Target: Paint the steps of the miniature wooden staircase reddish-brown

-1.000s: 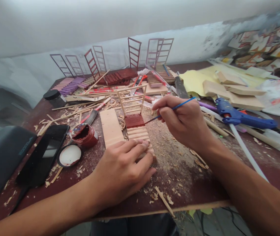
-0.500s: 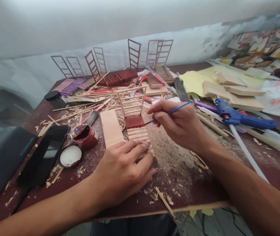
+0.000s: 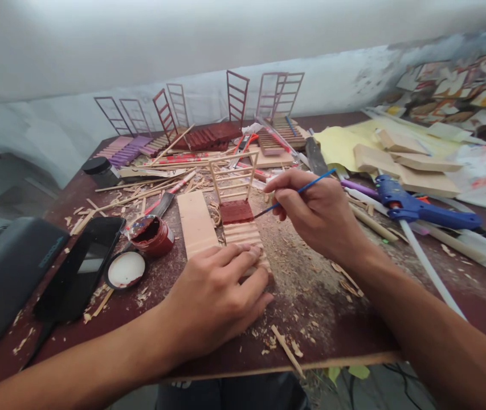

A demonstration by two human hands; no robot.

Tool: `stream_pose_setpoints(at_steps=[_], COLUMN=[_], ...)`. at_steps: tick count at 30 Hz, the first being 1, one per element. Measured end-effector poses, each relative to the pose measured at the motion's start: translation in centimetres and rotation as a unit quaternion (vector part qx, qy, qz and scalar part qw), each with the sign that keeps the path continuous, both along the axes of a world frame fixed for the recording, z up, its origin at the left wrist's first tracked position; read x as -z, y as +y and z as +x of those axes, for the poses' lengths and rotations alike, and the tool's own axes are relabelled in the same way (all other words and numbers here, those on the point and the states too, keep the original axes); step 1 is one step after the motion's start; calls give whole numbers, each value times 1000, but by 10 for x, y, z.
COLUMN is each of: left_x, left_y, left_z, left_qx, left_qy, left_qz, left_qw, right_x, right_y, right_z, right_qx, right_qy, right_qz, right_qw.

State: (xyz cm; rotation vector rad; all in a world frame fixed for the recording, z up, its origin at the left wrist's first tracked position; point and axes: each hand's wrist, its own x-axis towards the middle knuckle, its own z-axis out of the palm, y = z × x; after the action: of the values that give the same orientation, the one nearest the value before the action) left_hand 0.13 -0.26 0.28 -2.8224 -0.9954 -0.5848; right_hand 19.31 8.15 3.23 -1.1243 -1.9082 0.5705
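A small ribbed wooden piece point(image 3: 240, 232) lies in front of me, its far end painted dark red, with an unpainted slatted frame point(image 3: 214, 182) standing up behind. My left hand point(image 3: 219, 285) curls over its near end and holds it down on the table. Pinched in my right hand point(image 3: 311, 210) is a thin blue paintbrush point(image 3: 322, 177), its tip at the right edge of the red part. Alongside on the left is a flat pale board point(image 3: 195, 222). An open jar of dark red paint point(image 3: 159, 239) stands further left, with a white-lined lid point(image 3: 126, 270) near it.
A phone point(image 3: 80, 267) and a dark case point(image 3: 16, 273) lie at left. On the right are a blue glue gun point(image 3: 431, 213) and wood blocks point(image 3: 422, 171). Several ladder-backed pieces point(image 3: 208, 136) stand at the back. Shavings and sticks litter the table point(image 3: 354, 336).
The brush tip has shifted very slightly along the right edge of the red part. The whole view has moved a little; my left hand stays on the wooden piece.
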Motion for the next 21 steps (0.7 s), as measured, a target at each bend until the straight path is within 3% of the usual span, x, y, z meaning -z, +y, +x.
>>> stream_pose_setpoints(at_steps=[6, 16, 21], left_x=[-1, 0, 0], left_y=[1, 3, 5], left_z=[1, 0, 1], left_qx=[3, 2, 0], left_qy=[-11, -32, -39], left_qz=[-4, 32, 49], left_qw=[1000, 999, 998], right_x=[-1, -1, -2], right_y=[0, 3, 4], right_z=[-3, -1, 2], right_qx=[-34, -88, -62], right_qy=[69, 53, 18], right_qz=[-56, -129, -117], right_qw=[996, 986, 991])
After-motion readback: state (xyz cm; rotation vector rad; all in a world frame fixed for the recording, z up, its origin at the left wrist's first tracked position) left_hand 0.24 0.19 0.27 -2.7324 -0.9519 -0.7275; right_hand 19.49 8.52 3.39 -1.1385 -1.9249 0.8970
